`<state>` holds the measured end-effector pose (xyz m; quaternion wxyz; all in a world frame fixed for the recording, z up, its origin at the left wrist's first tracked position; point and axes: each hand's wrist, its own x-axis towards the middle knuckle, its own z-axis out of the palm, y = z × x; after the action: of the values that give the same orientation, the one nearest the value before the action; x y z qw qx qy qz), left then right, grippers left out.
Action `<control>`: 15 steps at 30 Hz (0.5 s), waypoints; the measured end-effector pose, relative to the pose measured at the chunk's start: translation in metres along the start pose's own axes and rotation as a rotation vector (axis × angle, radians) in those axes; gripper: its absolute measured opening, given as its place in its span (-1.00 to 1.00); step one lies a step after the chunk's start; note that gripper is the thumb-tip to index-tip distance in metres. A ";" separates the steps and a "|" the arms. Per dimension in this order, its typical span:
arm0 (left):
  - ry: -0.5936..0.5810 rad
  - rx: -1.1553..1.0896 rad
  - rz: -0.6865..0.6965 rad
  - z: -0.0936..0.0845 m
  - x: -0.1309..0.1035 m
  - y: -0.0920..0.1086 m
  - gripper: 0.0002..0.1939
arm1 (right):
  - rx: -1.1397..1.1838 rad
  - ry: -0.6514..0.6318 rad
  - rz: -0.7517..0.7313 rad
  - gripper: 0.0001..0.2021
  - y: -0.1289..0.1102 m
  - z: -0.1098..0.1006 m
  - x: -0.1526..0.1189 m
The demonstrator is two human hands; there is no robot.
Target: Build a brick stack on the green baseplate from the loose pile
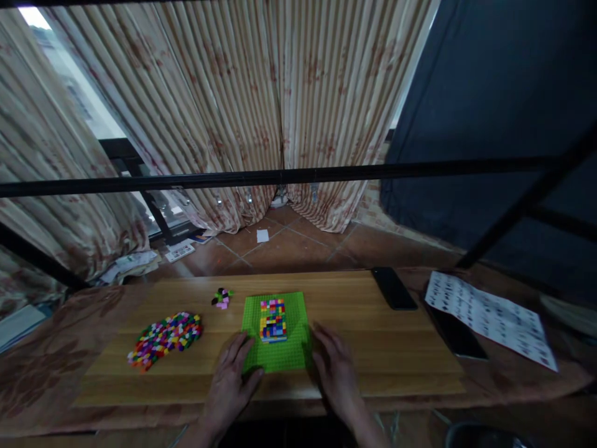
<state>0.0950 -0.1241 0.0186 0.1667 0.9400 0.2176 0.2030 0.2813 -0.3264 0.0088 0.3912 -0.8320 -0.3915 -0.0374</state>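
A green studded baseplate (297, 358) lies on the wooden board in front of me. A block of small multicoloured toy bricks (273, 323) is built up on it, with pink, yellow, red and blue among them. My left hand (234, 373) rests at the plate's lower left edge, thumb and fingers apart, the fingertips reaching its rim. Beside the right edge, my right hand (336, 368) has its fingers stretched out, close to the plate; whether they touch it I cannot tell. Neither hand shows anything held.
A large heap of loose coloured bricks (165, 339) lies to the left, with a smaller pile (222, 298) behind the plate. At right are a black phone (394, 289), a dark tablet-like slab (459, 336) and a printed sheet (489, 317). A black rail (336, 174) crosses beyond the board.
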 end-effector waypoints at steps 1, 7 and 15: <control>0.005 0.001 0.003 0.000 0.000 0.000 -0.50 | -0.012 0.072 0.034 -0.61 0.013 -0.010 0.007; 0.023 0.000 -0.002 0.000 0.001 0.002 -0.52 | -0.337 0.400 0.264 -0.38 0.124 -0.087 0.064; 0.008 -0.040 -0.018 0.001 -0.002 0.001 -0.48 | -0.600 0.044 0.614 -0.18 0.184 -0.115 0.094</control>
<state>0.0941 -0.1263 0.0179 0.1865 0.9337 0.2225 0.2094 0.4996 -0.4175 0.0090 0.1333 -0.9858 -0.0892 -0.0492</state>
